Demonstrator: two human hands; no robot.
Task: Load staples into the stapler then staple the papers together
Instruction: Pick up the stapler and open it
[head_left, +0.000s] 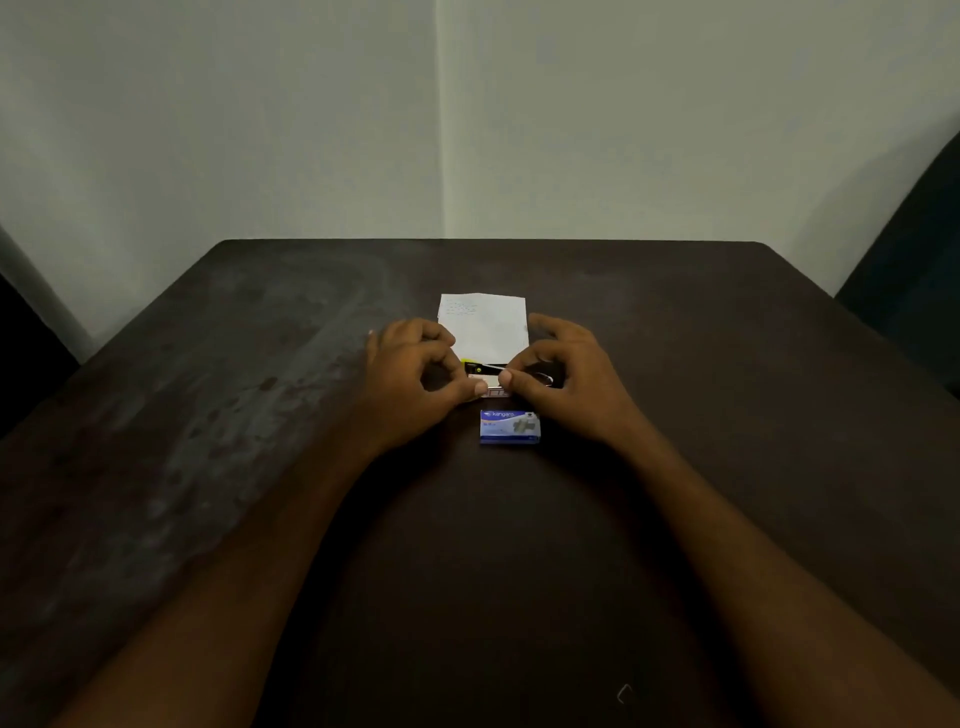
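A small black and yellow stapler (480, 367) lies across the table between my hands, mostly hidden by my fingers. My left hand (415, 379) pinches its left part with thumb and fingers. My right hand (558, 382) grips its right part, thumb and forefinger meeting at the middle. A pale strip, perhaps the staple tray, (496, 392) shows just below the fingertips. White papers (485, 322) lie just behind the stapler. A blue staple box (510, 427) sits closed on the table in front of the stapler, untouched.
The dark brown table (208, 415) has a worn, greyish patch on its left side. A small bent staple (625, 692) lies near the front edge at right. Pale walls stand behind the table, and a dark chair (914, 249) shows at the far right.
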